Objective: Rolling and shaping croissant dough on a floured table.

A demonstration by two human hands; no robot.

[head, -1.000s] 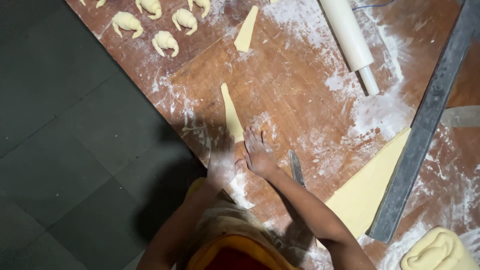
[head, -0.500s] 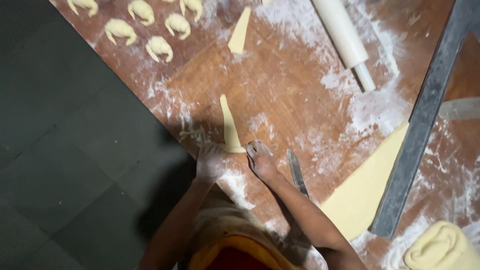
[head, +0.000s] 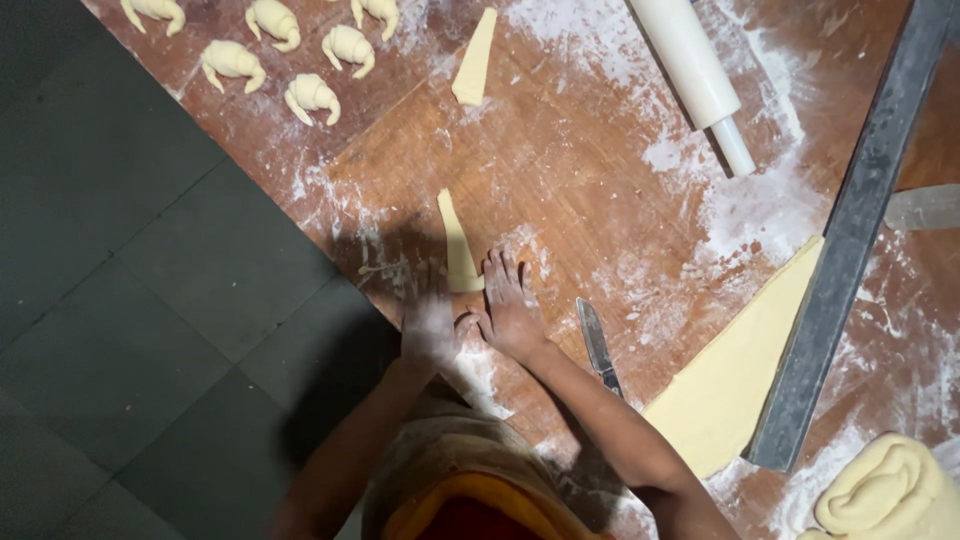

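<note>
A thin triangle of pale dough point(head: 457, 238) lies on the floured wooden table point(head: 570, 180), its tip pointing away from me. My left hand point(head: 429, 322) is blurred and dusted with flour, at the wide near end of the triangle. My right hand point(head: 511, 303) lies flat with fingers spread just right of that same end. Both hands touch the base of the dough. Whether the base is rolled over is hidden under my fingers.
Several shaped crescent rolls point(head: 312, 96) sit at the top left. A second dough triangle point(head: 475, 58) lies beyond. A white rolling pin point(head: 692, 78), a knife point(head: 597, 343), a sheet of dough point(head: 735, 370), a long metal ruler point(head: 850, 240) and a dough roll point(head: 890, 490) lie to the right.
Both hands slid from the base of the triangle toward me, then back up onto it. The view shifted slightly, so the table contents sit lower in frame.
</note>
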